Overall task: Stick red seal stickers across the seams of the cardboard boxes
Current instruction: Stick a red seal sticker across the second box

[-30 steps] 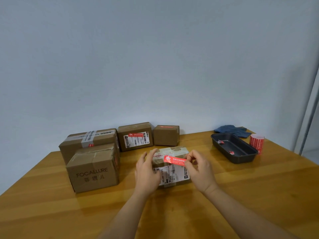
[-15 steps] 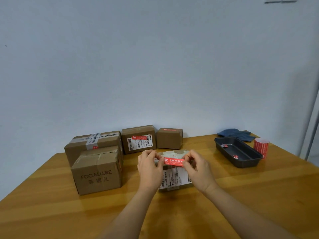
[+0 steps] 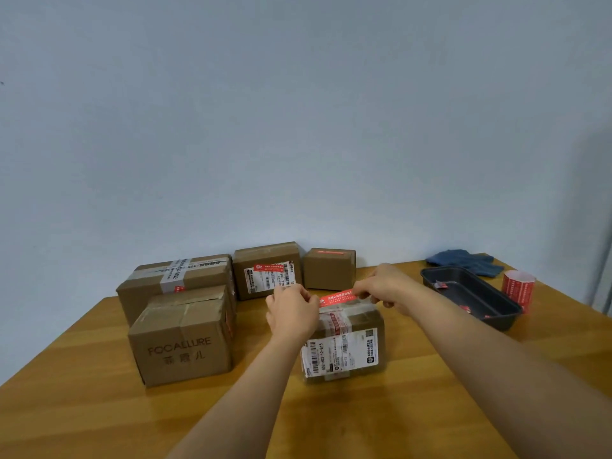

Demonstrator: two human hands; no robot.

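Note:
A small cardboard box [image 3: 361, 346] with a white shipping label on its front stands on the wooden table [image 3: 397, 409] before me. Just above its far top edge I hold a red seal sticker [image 3: 338, 297] stretched level. My left hand [image 3: 291, 313] pinches its left end. My right hand [image 3: 385, 286] pinches its right end. Whether the sticker touches the box top I cannot tell. The left hand hides the box's top left corner.
Several more cardboard boxes stand left and behind: a FOCALLURE box [image 3: 182, 339], a taped box [image 3: 175, 279], a labelled box [image 3: 268, 270] with a red sticker, and a small box [image 3: 329, 268]. At right are a black tray [image 3: 477, 293], a red sticker roll [image 3: 518, 288] and a blue cloth [image 3: 463, 260].
Both hands have carried the sticker from the box's front face up and back to its far top edge. The box now shows its whole label. My head has dropped closer.

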